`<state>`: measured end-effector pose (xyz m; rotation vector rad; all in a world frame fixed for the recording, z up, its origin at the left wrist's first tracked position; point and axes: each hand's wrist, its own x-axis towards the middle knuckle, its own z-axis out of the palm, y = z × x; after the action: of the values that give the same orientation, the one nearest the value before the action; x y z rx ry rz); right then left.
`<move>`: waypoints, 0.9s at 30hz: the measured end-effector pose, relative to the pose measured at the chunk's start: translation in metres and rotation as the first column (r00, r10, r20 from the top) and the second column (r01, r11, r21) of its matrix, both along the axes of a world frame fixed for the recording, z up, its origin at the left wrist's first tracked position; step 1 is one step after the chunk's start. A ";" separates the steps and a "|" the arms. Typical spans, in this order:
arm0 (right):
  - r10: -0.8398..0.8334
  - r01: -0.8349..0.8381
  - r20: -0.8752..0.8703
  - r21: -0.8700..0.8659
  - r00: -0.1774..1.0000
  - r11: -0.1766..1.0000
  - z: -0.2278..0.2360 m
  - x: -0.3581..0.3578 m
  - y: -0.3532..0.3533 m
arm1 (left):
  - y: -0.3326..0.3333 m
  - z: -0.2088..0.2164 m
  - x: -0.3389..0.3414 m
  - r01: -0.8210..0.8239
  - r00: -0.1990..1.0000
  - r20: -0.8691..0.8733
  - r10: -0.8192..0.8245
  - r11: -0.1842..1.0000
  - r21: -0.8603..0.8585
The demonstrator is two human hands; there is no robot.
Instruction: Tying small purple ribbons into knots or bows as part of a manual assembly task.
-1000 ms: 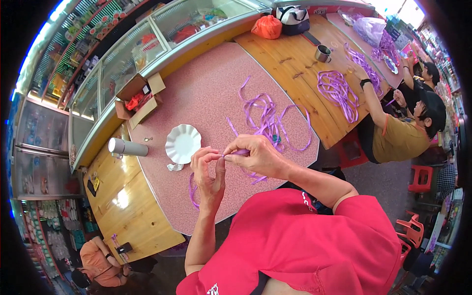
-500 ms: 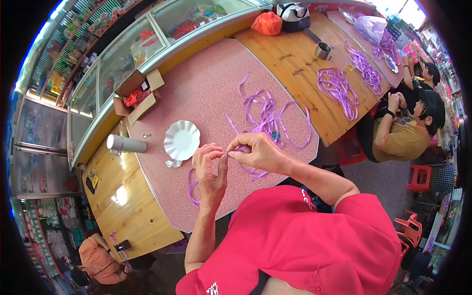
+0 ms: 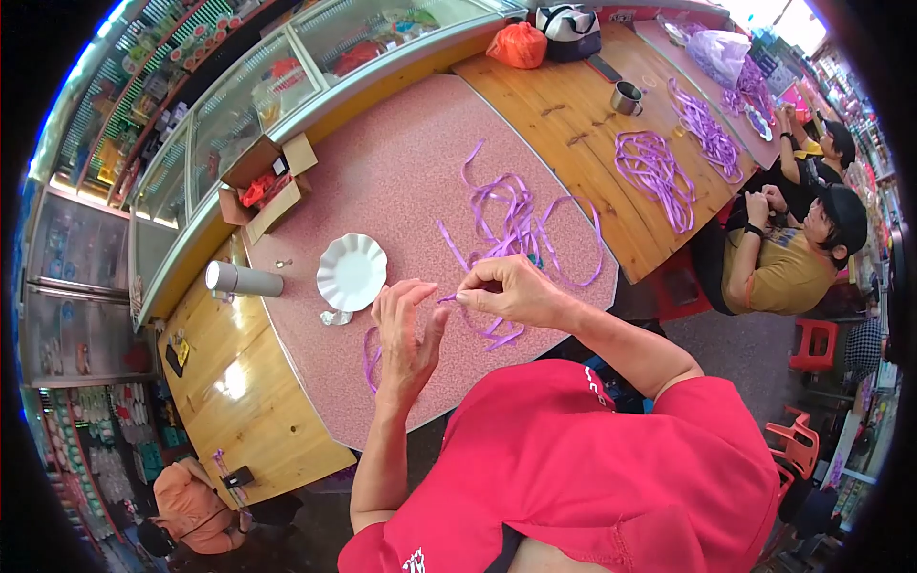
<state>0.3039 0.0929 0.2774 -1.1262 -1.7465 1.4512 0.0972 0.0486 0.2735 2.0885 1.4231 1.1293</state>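
Observation:
Above the pink tabletop (image 3: 401, 162), my right hand (image 3: 523, 294) pinches a purple ribbon (image 3: 447, 298), whose short end sticks out to the left of the thumb and finger. My left hand (image 3: 405, 329) is beside that end, thumb and fingers apart, with nothing visible in it. A loose tangle of purple ribbon (image 3: 512, 212) lies just beyond my right hand, with a small teal bit partly hidden by the hand. Another purple loop (image 3: 371, 358) rests on the table to the left of my left wrist.
A white scalloped plate (image 3: 351, 272), a grey-white flask (image 3: 245, 280) and an open cardboard box (image 3: 272, 196) stand to the left. More purple ribbon (image 3: 654, 181) and a metal mug (image 3: 627, 97) are on the wooden table at right. Other people (image 3: 778, 248) sit at right, one lower left.
My left hand has come away from the ribbon and its fingers have spread. The right hand keeps the ribbon pinched, slightly farther right, its short end now showing.

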 end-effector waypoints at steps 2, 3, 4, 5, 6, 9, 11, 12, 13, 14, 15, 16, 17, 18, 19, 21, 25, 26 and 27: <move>0.021 -0.021 0.004 0.051 1.000 0.998 0.001 -0.001 -0.001 | 0.002 0.008 0.000 0.020 0.995 -0.101 -0.014 0.998 0.059; 0.042 -0.043 0.010 0.101 0.999 0.994 0.002 -0.002 -0.002 | 0.004 0.012 0.001 0.073 0.978 -0.200 -0.054 0.993 0.092; 0.042 -0.043 0.008 0.102 0.999 0.994 0.004 -0.002 -0.002 | 0.004 0.015 0.000 0.128 0.950 -0.298 -0.088 0.984 0.120; 0.061 -0.062 0.010 0.109 0.998 0.992 0.006 -0.002 -0.003 | 0.005 0.015 -0.002 0.128 0.950 -0.300 -0.087 0.984 0.121; 0.080 -0.080 0.011 0.115 0.997 0.990 0.008 -0.002 -0.003 | 0.005 0.014 -0.006 0.189 0.918 -0.372 -0.140 0.977 0.097; 0.149 -0.153 0.051 0.090 0.988 0.984 0.013 0.001 -0.003 | 0.007 0.014 -0.015 0.269 0.879 -0.422 -0.220 0.961 0.058; 0.159 -0.161 0.038 0.053 0.986 0.986 0.011 0.004 -0.003 | 0.006 0.013 -0.021 0.294 0.880 -0.404 -0.251 0.955 0.046; 0.174 -0.174 0.024 0.014 0.984 0.985 0.009 0.005 -0.004 | 0.005 0.013 -0.024 0.330 0.886 -0.354 -0.300 0.944 0.024; 0.172 -0.172 0.023 0.015 0.985 0.985 0.006 0.006 -0.004 | 0.004 0.014 -0.026 0.364 0.888 -0.304 -0.345 0.931 0.004; 0.188 -0.188 -0.004 -0.025 0.982 0.982 0.003 0.007 -0.005 | 0.002 0.014 -0.026 0.367 0.887 -0.304 -0.348 0.930 0.004; 0.202 -0.204 -0.032 -0.065 0.979 0.977 0.001 0.008 -0.005 | 0.001 0.015 -0.026 0.382 0.892 -0.244 -0.379 0.923 -0.039; 0.205 -0.207 -0.032 -0.063 0.978 0.976 0.000 0.008 -0.006 | -0.001 0.016 -0.027 0.393 0.897 -0.184 -0.401 0.916 -0.079; 0.194 -0.201 -0.086 -0.088 0.977 0.976 0.000 0.007 -0.008 | 0.000 0.008 -0.029 0.391 0.898 -0.185 -0.399 0.917 -0.078; 0.179 -0.196 -0.140 -0.114 0.974 0.974 0.000 0.007 -0.008 | 0.002 -0.008 -0.033 0.404 0.912 -0.006 -0.409 0.903 -0.146; 0.183 -0.200 -0.142 -0.116 0.973 0.973 0.003 0.006 -0.008 | 0.002 -0.017 -0.036 0.422 0.904 0.173 -0.391 0.881 -0.213; 0.017 -0.131 -0.324 -0.333 0.946 0.934 0.017 0.003 -0.004 | 0.001 -0.021 -0.010 0.386 0.898 0.321 -0.301 0.889 -0.248; -0.175 -0.151 -0.659 -0.407 0.732 0.901 0.039 0.004 0.006 | 0.014 -0.058 0.019 0.474 0.840 0.462 -0.284 0.800 -0.369; -0.209 -0.103 -0.712 -0.368 0.670 0.924 0.044 0.011 0.012 | 0.018 -0.060 0.023 0.530 0.830 0.435 -0.350 0.737 -0.419; -0.236 -0.053 -0.763 -0.332 0.602 0.942 0.048 0.020 0.020 | 0.021 -0.059 0.023 0.594 0.764 0.569 -0.305 0.677 -0.435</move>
<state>0.3244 0.1125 0.3254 -0.5142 -0.8063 1.8276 0.1203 0.0694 0.2147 1.4614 0.7871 0.7428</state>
